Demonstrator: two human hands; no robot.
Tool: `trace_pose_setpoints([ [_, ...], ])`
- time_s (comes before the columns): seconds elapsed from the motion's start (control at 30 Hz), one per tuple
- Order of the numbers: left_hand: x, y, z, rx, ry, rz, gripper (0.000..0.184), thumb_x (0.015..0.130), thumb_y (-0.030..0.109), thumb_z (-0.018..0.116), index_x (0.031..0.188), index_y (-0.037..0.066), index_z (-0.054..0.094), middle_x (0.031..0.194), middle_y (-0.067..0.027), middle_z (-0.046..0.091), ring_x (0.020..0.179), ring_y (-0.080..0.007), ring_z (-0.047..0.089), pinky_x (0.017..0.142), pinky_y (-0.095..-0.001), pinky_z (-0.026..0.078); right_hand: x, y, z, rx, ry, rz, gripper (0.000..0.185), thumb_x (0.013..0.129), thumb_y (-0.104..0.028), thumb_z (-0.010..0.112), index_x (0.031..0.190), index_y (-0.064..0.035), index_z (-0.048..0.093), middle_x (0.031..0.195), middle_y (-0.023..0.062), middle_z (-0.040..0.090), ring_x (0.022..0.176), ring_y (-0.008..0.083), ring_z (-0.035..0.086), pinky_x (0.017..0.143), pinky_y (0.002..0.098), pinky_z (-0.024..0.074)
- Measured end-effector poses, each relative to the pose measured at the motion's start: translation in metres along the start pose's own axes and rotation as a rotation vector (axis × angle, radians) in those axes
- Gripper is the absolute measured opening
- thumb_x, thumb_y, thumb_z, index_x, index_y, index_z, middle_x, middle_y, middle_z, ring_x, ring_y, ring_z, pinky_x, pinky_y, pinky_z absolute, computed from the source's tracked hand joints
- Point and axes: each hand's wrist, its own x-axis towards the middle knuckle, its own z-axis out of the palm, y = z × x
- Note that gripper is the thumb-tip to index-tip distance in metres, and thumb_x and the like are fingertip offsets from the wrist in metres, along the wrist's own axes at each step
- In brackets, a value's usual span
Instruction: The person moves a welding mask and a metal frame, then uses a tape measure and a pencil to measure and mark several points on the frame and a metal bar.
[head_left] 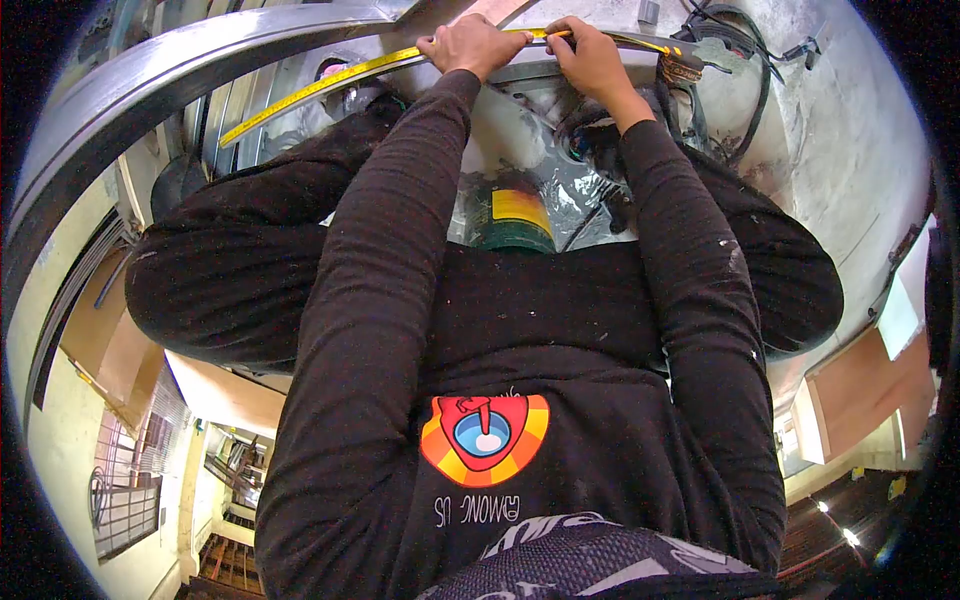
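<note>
A yellow tape measure blade (335, 80) runs out in a long strip over a grey metal bar (625, 42) at the top of the head view. My left hand (475, 48) is closed over the blade, its fingers pressing it to the bar. Just to the right, my right hand (585, 62) pinches a thin yellow-orange stick that looks like a pencil (558, 34), close against the blade. The stick's tip is too small to make out. Beyond the right hand, the yellow strip shows again near a dark, worn object (680, 66).
A curved metal beam (200, 65) sweeps across the upper left. A green cylinder with a yellow label (520, 207) lies between my legs. Black cables (755, 60) coil on the grey floor (830, 130) at upper right. Footwear (600, 145) shows below my right hand.
</note>
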Motion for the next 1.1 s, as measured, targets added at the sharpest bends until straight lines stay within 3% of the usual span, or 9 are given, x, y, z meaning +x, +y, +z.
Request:
trace_pose_setpoints([
  [0.43,0.001,-0.001,0.003,0.000,0.012,0.003,0.070,0.061,0.068,0.067,0.105,0.014,0.072,0.111,-0.0132,0.068,0.110,-0.0289,0.060,0.098,-0.0461,0.030,0.011,-0.010,0.001,-0.188,-0.032,-0.038,0.018,0.086,-0.020,0.060,0.096,-0.0054,0.063,0.080,0.0172,0.067,0.078,0.0373,0.064,0.070,0.0417,0.0502],
  [0.5,0.002,-0.001,0.005,0.003,0.009,0.003,0.069,0.061,0.068,0.067,0.105,0.015,0.073,0.111,-0.0131,0.068,0.110,-0.0287,0.060,0.097,-0.0457,0.030,0.017,-0.012,-0.001,-0.523,-0.226,-0.038,0.018,0.085,-0.021,0.058,0.091,-0.0048,0.065,0.081,0.0176,0.067,0.078,0.0379,0.063,0.071,0.0421,0.0502],
  [0.63,0.004,-0.004,0.003,-0.026,-0.015,0.011,0.068,0.061,0.069,0.067,0.104,0.017,0.073,0.110,-0.0124,0.068,0.109,-0.0278,0.060,0.097,-0.0442,0.028,0.023,-0.008,-0.033,-0.272,-0.349,0.027,0.023,0.079,-0.024,0.058,0.090,-0.0064,0.068,0.087,0.0200,0.067,0.085,0.0386,0.065,0.080,0.0472,0.0511],
  [0.7,0.003,-0.003,0.003,-0.011,0.002,0.003,0.065,0.061,0.068,0.067,0.102,0.018,0.073,0.109,-0.0117,0.069,0.107,-0.0269,0.061,0.097,-0.0438,0.028,0.017,-0.002,-0.050,-0.073,-0.052,0.041,0.022,0.083,-0.019,0.052,0.093,-0.0060,0.068,0.077,0.0144,0.068,0.077,0.0339,0.065,0.073,0.0405,0.0512],
  [0.77,0.003,-0.002,0.003,0.003,0.028,0.005,0.062,0.061,0.067,0.068,0.101,0.020,0.074,0.108,-0.0111,0.069,0.106,-0.0261,0.062,0.097,-0.0434,0.027,0.014,0.027,-0.059,0.011,0.005,0.086,0.025,0.081,-0.023,0.059,0.098,-0.0067,0.067,0.080,0.0129,0.068,0.077,0.0304,0.066,0.073,0.0388,0.0514],
  [0.83,0.003,-0.008,0.005,-0.083,0.019,0.046,0.054,0.060,0.062,0.069,0.096,0.022,0.074,0.102,-0.0088,0.071,0.101,-0.0249,0.064,0.096,-0.0433,0.028,0.008,0.035,-0.068,-0.321,0.324,0.082,0.034,0.077,-0.030,0.067,0.101,-0.0058,0.066,0.080,0.0126,0.068,0.075,0.0292,0.066,0.075,0.0368,0.0513],
  [0.87,0.003,-0.011,0.008,-0.163,0.086,0.070,0.048,0.059,0.059,0.071,0.091,0.023,0.074,0.095,-0.0073,0.072,0.097,-0.0250,0.065,0.098,-0.0455,0.027,-0.002,0.035,-0.078,-0.402,0.244,0.217,0.052,0.074,-0.036,0.072,0.115,-0.0081,0.059,0.102,0.0132,0.066,0.096,0.0292,0.063,0.081,0.0424,0.0498],
  [0.97,0.006,-0.021,0.019,-0.174,0.192,0.166,0.038,0.068,0.055,0.072,0.087,0.022,0.073,0.088,-0.0056,0.072,0.092,-0.0258,0.066,0.100,-0.0551,0.028,-0.031,0.008,-0.095,-0.721,0.171,0.459,0.064,0.072,-0.032,0.072,0.128,-0.0110,0.049,0.127,0.0126,0.055,0.120,0.0327,0.048,0.091,0.0521,0.0452],
  [1.1,-0.002,-0.022,0.010,-0.219,0.194,0.197,0.023,0.074,0.041,0.072,0.081,0.020,0.072,0.085,-0.0036,0.069,0.095,-0.0257,0.062,0.095,-0.0559,0.031,-0.041,0.062,-0.083,-0.619,0.304,0.383,0.066,0.068,-0.024,0.076,0.126,-0.0104,0.046,0.127,0.0122,0.049,0.121,0.0357,0.042,0.096,0.0546,0.0372],
])
